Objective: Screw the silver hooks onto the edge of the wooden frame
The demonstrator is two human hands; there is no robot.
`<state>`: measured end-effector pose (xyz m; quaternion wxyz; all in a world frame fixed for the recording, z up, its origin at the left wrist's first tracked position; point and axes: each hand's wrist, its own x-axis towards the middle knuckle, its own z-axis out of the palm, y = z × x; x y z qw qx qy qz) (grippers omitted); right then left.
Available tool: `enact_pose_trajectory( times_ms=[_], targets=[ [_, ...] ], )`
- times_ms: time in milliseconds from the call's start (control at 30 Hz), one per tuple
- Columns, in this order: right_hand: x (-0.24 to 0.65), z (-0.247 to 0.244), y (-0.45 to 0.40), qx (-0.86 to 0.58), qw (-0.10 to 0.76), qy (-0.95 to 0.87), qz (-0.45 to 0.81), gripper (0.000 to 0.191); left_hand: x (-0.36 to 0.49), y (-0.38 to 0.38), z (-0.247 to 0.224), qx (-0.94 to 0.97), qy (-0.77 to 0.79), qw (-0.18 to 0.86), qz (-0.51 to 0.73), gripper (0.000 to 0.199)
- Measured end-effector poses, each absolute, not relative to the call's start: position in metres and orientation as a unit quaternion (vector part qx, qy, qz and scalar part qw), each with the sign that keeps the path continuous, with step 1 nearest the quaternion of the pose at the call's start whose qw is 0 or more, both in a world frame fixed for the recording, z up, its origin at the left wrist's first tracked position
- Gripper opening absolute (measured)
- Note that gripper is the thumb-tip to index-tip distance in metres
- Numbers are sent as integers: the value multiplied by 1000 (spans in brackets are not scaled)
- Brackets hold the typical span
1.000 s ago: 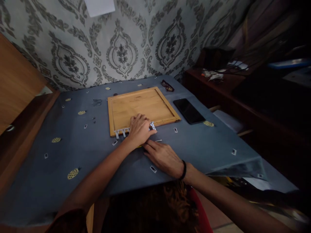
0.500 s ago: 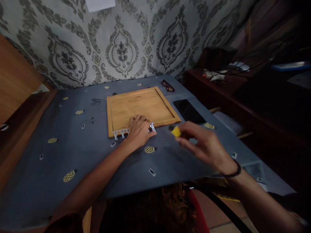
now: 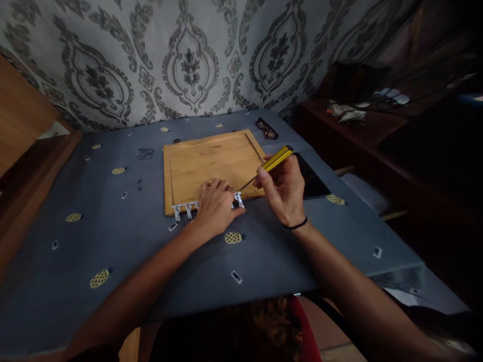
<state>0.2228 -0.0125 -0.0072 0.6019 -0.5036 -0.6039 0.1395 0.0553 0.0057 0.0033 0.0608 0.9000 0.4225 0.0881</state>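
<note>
The framed wooden board [image 3: 213, 163] lies flat on the cloth-covered counter [image 3: 158, 264], with a metal hook strip [image 3: 188, 206] along its near edge, hooks jutting past that edge; the left hand [image 3: 216, 206] covers the strip's middle, its fingers close together and the thumb reaching out by the right-end hook, though whether they pinch anything is hidden; the right hand [image 3: 286, 187] pinches a yellow-handled screwdriver [image 3: 276, 160] between thumb and fingers, its shaft slanting down to the strip's right end, beside the left hand; the phone [image 3: 312, 177] sits right of the board, partly behind the right hand; the glasses [image 3: 266, 128] lie past the far right corner; wide cloth runs left of the board, broken by small dark pieces [image 3: 139, 182], and more spans between its near edge and the counter's front edge.
</note>
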Motion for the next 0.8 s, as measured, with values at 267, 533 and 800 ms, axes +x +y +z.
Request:
enact_pose_trajectory(
  times_ms=[267,533,800],
  targets=[
    [227,-21,-14,-516,574,-615,161,28,57,5,5,899,426,66,73,38],
    [224,-19,-16,-526,559,-616,176,31,56,5,4,900,425,58,73,37],
    [223,-13,-19,-530,541,-630,175,31,56,4,4,899,425,66,80,34]
  ],
)
